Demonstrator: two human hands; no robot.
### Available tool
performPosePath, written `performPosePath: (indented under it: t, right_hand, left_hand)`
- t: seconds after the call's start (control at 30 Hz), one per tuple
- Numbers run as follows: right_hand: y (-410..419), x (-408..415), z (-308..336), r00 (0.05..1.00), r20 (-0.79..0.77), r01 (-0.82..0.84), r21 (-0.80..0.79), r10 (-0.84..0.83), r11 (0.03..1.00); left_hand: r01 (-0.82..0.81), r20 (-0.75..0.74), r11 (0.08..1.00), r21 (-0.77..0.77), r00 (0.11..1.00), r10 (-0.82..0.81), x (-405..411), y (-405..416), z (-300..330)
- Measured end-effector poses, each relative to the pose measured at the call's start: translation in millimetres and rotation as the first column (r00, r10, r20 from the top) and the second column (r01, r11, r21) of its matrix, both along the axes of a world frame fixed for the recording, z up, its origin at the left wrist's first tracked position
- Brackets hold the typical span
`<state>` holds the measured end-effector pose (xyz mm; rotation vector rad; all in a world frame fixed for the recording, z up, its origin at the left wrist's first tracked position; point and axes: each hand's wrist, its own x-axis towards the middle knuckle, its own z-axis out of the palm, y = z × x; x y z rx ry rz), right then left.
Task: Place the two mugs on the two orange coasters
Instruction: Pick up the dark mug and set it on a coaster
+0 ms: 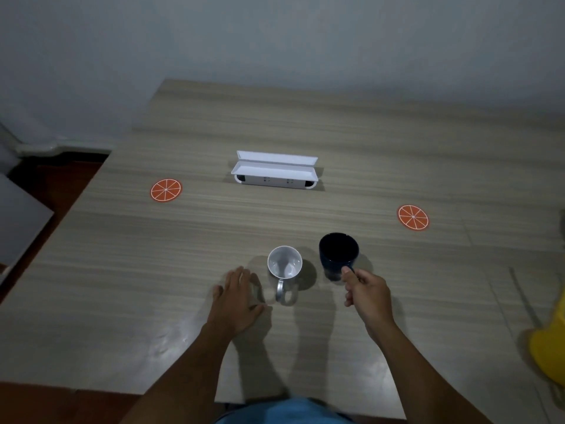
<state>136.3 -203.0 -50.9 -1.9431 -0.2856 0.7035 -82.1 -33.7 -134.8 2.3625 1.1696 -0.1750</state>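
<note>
A white mug (285, 264) stands upright near the table's front middle, its handle pointing toward me. To its right stands a dark blue mug (338, 252). My right hand (368, 293) is closed around the dark blue mug's handle. My left hand (238, 299) lies open just left of the white mug's handle, its thumb close to the handle, holding nothing. One orange-slice coaster (166, 190) lies far left on the table and another orange-slice coaster (413, 217) lies to the right, beyond the dark mug. Both coasters are bare.
A white box-shaped socket unit with a raised lid (274, 174) sits at the table's middle, behind the mugs. A yellow object (550, 350) lies at the right edge. The wooden table (122, 270) ends at the left, with floor and grey furniture beyond.
</note>
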Motion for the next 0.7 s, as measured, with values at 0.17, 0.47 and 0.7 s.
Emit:
performPosePath:
  t: [0.17,0.47,0.7]
  right_hand:
    - [36,4,21,0.999,0.050,-0.006,0.035,0.004,0.999]
    - [118,-25,22,0.995,0.065,-0.077,0.066,0.072,0.995]
    - [179,-65,16,0.995,-0.024,-0.091,0.084,0.093,0.992]
  left_hand:
    - [-0.045,-0.019,0.999,-0.005,0.999,0.045,-8,29,13]
    - [-0.099,-0.014,0.995,0.013,0.995,0.099,-47,89,12]
    - [-0.123,-0.030,0.991,0.060,0.992,0.125,-76,136,0]
